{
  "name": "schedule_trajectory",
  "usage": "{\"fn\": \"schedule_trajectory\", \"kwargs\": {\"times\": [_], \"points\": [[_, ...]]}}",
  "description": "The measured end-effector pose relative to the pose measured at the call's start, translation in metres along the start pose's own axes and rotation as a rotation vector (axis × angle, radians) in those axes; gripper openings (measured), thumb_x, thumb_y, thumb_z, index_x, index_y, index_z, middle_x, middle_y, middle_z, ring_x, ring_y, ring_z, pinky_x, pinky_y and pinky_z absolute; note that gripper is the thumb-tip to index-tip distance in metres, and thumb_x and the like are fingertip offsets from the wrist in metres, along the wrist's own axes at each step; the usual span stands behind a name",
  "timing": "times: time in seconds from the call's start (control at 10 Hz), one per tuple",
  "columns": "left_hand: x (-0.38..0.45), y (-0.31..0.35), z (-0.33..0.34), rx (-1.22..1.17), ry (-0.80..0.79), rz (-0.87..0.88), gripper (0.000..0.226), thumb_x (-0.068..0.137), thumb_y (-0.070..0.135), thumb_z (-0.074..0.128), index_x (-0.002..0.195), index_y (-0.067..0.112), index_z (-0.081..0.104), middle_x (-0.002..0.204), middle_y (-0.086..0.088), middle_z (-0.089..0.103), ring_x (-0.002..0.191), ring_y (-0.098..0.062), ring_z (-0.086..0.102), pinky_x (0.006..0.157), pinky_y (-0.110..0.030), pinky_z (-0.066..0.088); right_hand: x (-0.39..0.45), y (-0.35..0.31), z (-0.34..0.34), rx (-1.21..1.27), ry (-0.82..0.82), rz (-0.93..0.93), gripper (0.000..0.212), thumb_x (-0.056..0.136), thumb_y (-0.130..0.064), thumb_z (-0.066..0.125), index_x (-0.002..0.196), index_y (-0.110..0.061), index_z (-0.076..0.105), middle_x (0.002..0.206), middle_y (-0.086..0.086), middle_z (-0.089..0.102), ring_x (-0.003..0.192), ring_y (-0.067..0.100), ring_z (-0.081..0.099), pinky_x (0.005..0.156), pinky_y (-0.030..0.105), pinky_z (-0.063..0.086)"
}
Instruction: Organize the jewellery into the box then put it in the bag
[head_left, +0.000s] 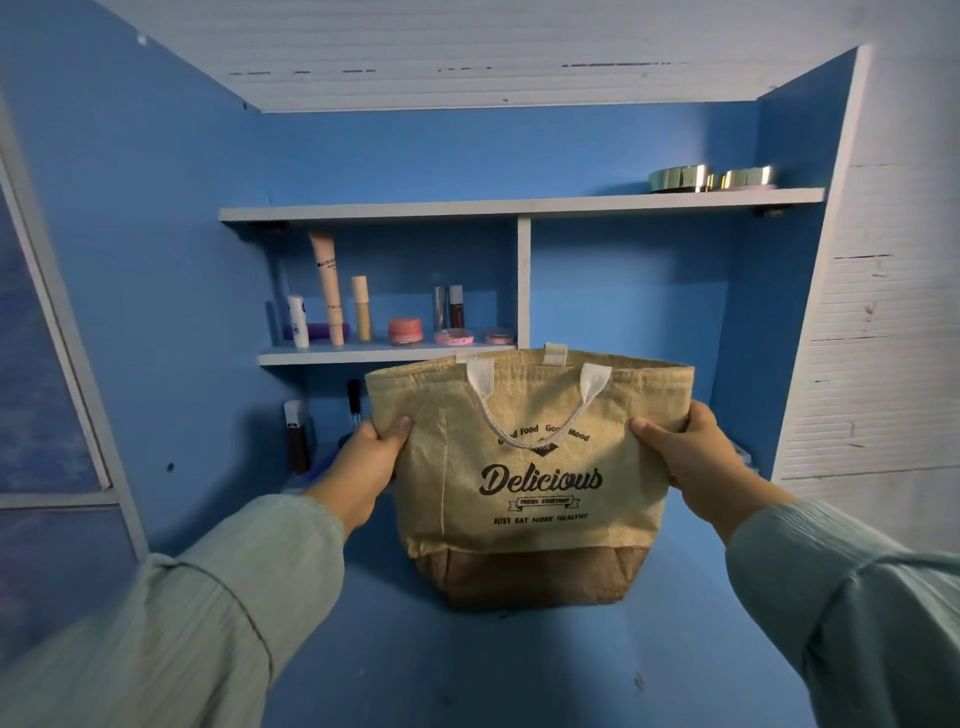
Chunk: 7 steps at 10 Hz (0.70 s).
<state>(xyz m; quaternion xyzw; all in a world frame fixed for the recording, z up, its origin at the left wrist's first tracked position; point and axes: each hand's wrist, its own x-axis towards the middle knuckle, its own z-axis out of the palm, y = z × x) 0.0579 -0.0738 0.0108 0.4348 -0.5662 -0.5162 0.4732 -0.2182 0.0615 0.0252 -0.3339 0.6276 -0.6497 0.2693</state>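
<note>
there, left hand (371, 457) and right hand (688, 452) on bag (530, 478) sides

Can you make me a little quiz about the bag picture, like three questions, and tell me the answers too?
1. True or false: the bag is held by one hand only.
2. What big word is printed on the front of the bag? A) Delicious B) Sunshine C) Market
3. Fill in: the pink jar stands on the lower ____ behind the bag.

Key:
1. False. The left hand and the right hand each have a grip on one side, thumbs on the front.
2. A.
3. Shelf, among the tubes and bottles.
</note>
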Motion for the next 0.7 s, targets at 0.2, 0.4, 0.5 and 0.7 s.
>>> {"fn": "schedule_trajectory", "kwargs": {"times": [0.2, 0.4, 0.5, 0.7], "points": [[0.002, -0.004, 0.0, 0.007, 0.02, -0.004, 0.022, 0.095, 0.034, 0.049, 0.114, 0.022, 0.046, 0.11, -0.001, 0.057, 0.106, -0.022, 0.054, 0.097, -0.041, 0.043, -0.001, 0.003, 0.001, -0.01, 0.004, 0.003, 0.055, 0.081, -0.022, 0.07, 0.126, -0.014, 0.041, 0.106, -0.001, 0.054, 0.103, 0.022, 0.053, 0.096, 0.046, 0.046], [0.001, -0.005, -0.007, 0.036, 0.033, -0.007, 0.026, 0.094, 0.035, 0.05, 0.116, 0.02, 0.047, 0.112, -0.002, 0.058, 0.109, -0.023, 0.054, 0.102, -0.045, 0.041, 0.0, 0.001, 0.003, -0.056, -0.036, 0.033, 0.053, 0.083, -0.024, 0.069, 0.127, -0.014, 0.04, 0.107, -0.001, 0.053, 0.103, 0.021, 0.051, 0.097, 0.045, 0.045], [-0.004, -0.003, -0.008, 0.073, 0.028, -0.025, 0.037, 0.094, 0.036, 0.052, 0.125, 0.017, 0.046, 0.121, -0.004, 0.057, 0.112, -0.024, 0.053, 0.102, -0.047, 0.042, -0.003, -0.004, 0.006, -0.149, -0.023, 0.055, 0.053, 0.084, -0.029, 0.067, 0.128, -0.013, 0.04, 0.118, 0.005, 0.052, 0.104, 0.022, 0.05, 0.095, 0.043, 0.046], [-0.018, 0.01, -0.021, 0.119, 0.081, 0.025, 0.059, 0.095, 0.035, 0.051, 0.146, 0.022, 0.025, 0.146, -0.002, 0.038, 0.128, -0.023, 0.042, 0.108, -0.046, 0.034, -0.016, -0.02, -0.004, -0.324, -0.012, 0.104, 0.057, 0.09, -0.032, 0.059, 0.136, -0.009, 0.036, 0.13, 0.01, 0.047, 0.113, 0.027, 0.048, 0.089, 0.039, 0.045]]}}
